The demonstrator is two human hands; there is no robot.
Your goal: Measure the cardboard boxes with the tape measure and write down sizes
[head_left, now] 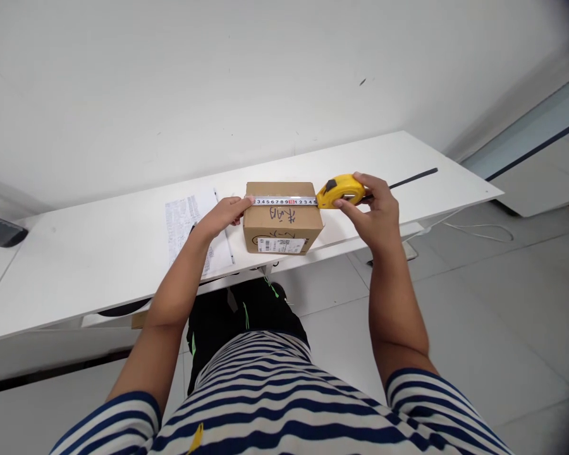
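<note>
A brown cardboard box (284, 218) stands on the white table, with dark handwriting on its top and a white label (281, 245) on its near side. Across the box top stretches the white blade (284, 201) of a tape measure. My left hand (225, 215) pinches the blade's end at the box's left edge. In my right hand (377, 212) is the yellow tape measure case (342, 191), held just past the box's right edge. The blade's end is partly hidden under my left fingers.
A sheet of paper with writing (183, 218) lies left of the box, partly under my left forearm. Toward the right, a thin black rod or strap (415, 177) reaches across the table (76, 253). A dark object (2, 230) sits at the far left. The wall is behind.
</note>
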